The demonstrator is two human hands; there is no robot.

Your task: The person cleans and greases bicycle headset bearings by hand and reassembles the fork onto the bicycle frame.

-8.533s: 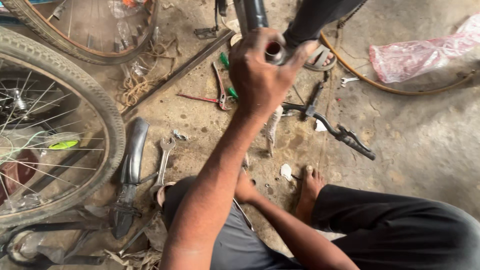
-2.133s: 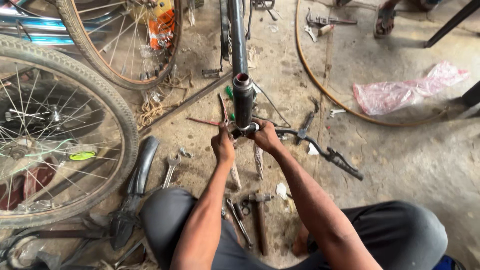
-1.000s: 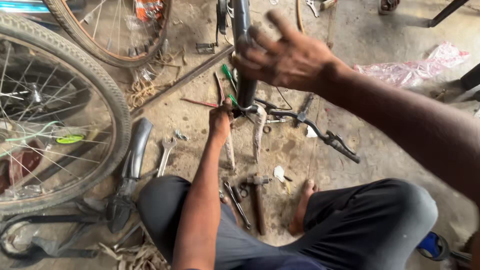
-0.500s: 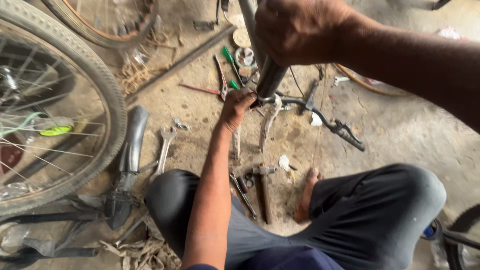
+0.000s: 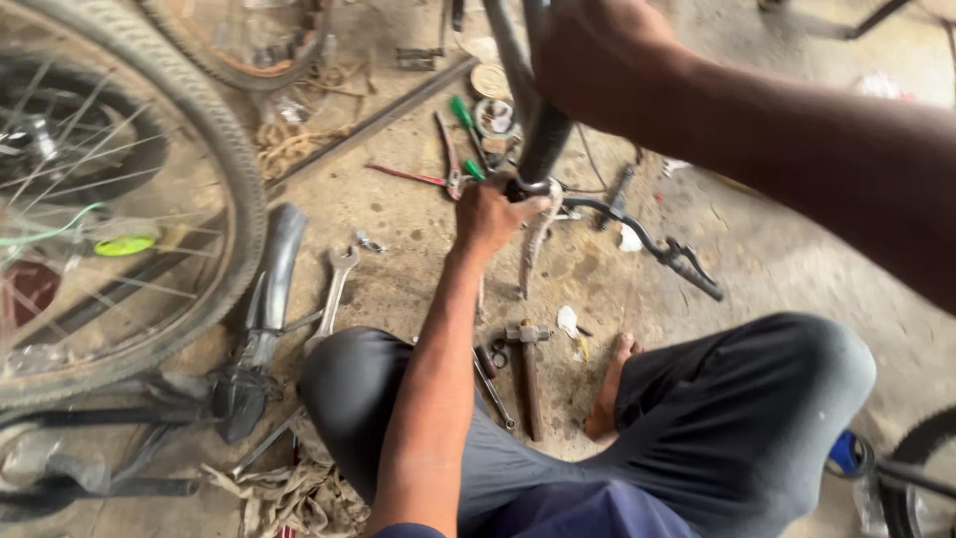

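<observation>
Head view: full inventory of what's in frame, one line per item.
bicycle wheel: 1, black tyre, silver spokes, left side
black tube: 1, upright, top centre, both hands on it
open-end spanner: 1, silver, on floor left of the knee
hammer: 1, rusty, on floor between the legs
pliers: 1, red handles, floor near the tube's base
screwdriver: 1, green handle, beside the pliers
brake lever: 1, black, floor right of the tube
left hand: 1, grip around the tube's lower end
right hand: 1, grip higher on the tube, blurred
</observation>
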